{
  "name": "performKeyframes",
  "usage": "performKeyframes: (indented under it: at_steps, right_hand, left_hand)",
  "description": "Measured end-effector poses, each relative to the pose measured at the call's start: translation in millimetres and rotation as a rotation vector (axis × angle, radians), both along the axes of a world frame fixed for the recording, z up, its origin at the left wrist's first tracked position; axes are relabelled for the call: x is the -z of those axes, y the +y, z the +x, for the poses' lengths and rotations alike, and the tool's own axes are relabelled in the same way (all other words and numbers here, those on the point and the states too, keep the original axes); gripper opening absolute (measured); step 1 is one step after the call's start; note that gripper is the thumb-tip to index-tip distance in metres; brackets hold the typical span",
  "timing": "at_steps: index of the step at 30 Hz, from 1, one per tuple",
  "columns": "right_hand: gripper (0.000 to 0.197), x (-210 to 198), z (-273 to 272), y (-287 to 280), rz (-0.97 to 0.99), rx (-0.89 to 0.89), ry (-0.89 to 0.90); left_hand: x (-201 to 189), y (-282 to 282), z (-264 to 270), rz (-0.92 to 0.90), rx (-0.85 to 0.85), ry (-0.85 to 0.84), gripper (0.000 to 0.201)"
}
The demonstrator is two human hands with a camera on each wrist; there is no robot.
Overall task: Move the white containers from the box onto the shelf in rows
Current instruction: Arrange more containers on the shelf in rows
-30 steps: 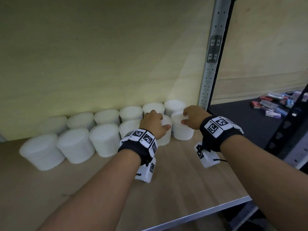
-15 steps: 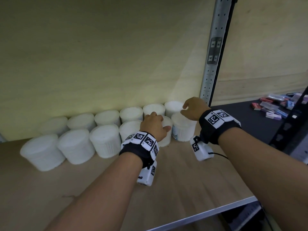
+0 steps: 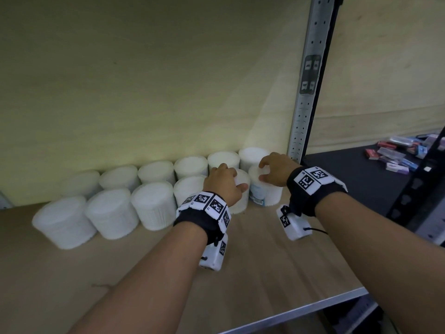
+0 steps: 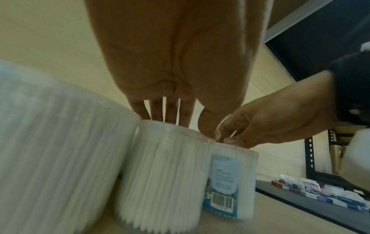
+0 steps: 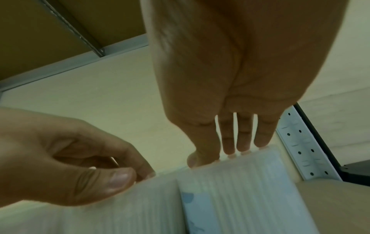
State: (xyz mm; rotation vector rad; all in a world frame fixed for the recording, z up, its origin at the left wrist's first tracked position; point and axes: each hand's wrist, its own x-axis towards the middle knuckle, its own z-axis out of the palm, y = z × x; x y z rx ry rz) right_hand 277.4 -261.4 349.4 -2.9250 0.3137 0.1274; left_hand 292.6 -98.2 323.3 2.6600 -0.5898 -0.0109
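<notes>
Two rows of white ribbed containers stand against the back wall of the wooden shelf (image 3: pixel 265 273). My left hand (image 3: pixel 231 179) grips the lid of a front-row container (image 3: pixel 240 201) from above, fingers over the top and thumb at the near rim (image 4: pixel 208 131). Right beside it, touching, stands the end container with a blue label and barcode (image 3: pixel 267 196) (image 4: pixel 230 174). My right hand (image 3: pixel 263 169) holds its lid with curled fingers, fingertips (image 5: pixel 244 148) on the far rim. The box is out of view.
A perforated metal upright (image 3: pixel 305 104) rises just right of the last containers. Past it, a dark shelf (image 3: pixel 349 169) carries several small coloured packets (image 3: pixel 397 155). Bare wood lies between the front row and the shelf's metal front edge (image 3: pixel 313 307).
My right hand rose off the end container half a second ago and has come back down onto its lid. That container now shows its blue label. My left hand stayed on its container.
</notes>
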Motion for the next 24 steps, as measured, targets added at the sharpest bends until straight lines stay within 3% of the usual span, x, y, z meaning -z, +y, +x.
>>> performKeyframes:
  at_steps: [6, 10, 13, 16, 24]
  right_hand:
    - [0.045, -3.2, 1.4, 0.3, 0.048, -0.021, 0.047]
    - [0.041, -7.3, 2.4, 0.5, 0.041, 0.023, -0.03]
    - [0.052, -6.8, 1.9, 0.9, -0.005, 0.091, -0.083]
    - [0.064, 0.1, 1.3, 2.9, -0.057, 0.111, -0.005]
    - [0.06, 0.7, -1.8, 6.7, -0.087, 0.07, -0.002]
  left_hand:
    - [-0.4, -0.5, 0.5, 0.017, 0.001, 0.005, 0.05]
    - [-0.6, -0.6, 1.5, 0.021, 0.003, 0.002, 0.051]
    - [-0.2, -0.4, 1.2, 0.017, 0.004, 0.0, 0.051]
    - [0.3, -0.4, 0.6, 0.019, 0.005, -0.005, 0.05]
    - [0.4, -0.4, 1.5, 0.01, 0.0, -0.001, 0.052]
